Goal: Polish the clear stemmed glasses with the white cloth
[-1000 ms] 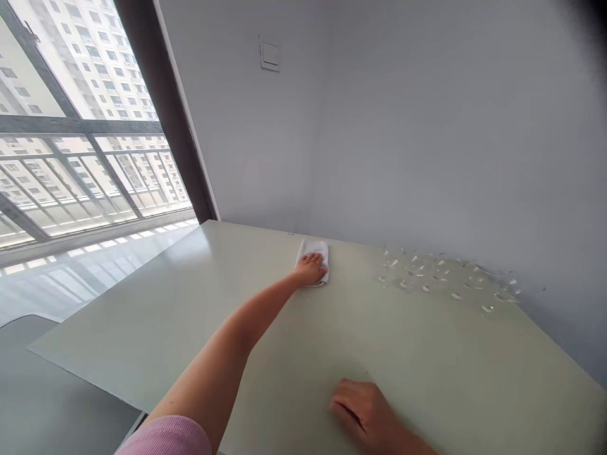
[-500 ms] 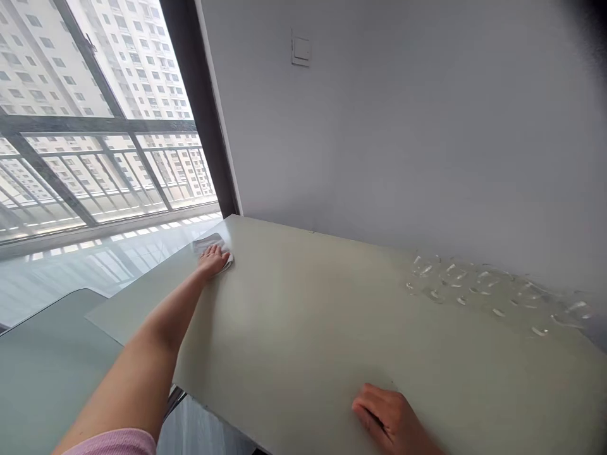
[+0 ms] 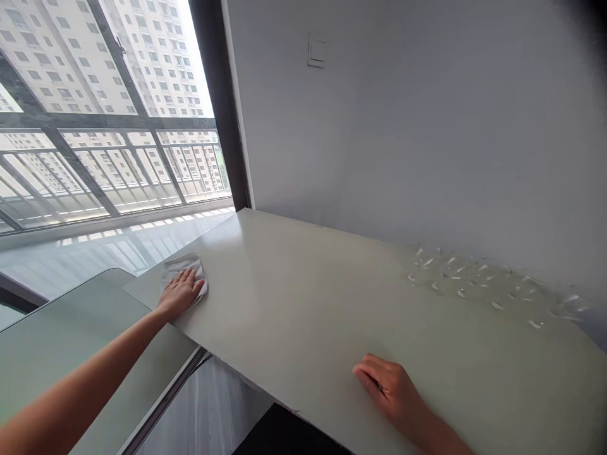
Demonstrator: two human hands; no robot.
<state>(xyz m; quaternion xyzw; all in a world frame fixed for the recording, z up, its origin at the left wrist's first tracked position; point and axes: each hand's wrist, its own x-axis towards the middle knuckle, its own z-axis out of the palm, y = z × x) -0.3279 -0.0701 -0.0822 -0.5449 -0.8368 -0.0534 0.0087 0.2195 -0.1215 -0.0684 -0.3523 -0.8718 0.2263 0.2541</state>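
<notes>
My left hand [image 3: 181, 292] lies flat with its fingers spread on a light grey cloth [image 3: 193, 260], pressing it to the pale tabletop [image 3: 294, 284] near its left end. The cloth shows beyond the fingertips and to the right of the hand. Toward the front edge of the same tabletop rests my right hand [image 3: 384, 385], its fingers curled in; whether anything is inside them is hidden.
Several clear glasses [image 3: 453, 268] stand along the wall at the right rear. A lower glass-topped table [image 3: 95, 322] adjoins at the left. Behind are a wall switch [image 3: 316, 50] and a large window [image 3: 109, 151]. Something black [image 3: 289, 433] sits below the front edge.
My left hand and the cloth have moved toward me and to the left, nearer the tabletop's left corner. My right hand stays curled on the tabletop. The view has shifted slightly.
</notes>
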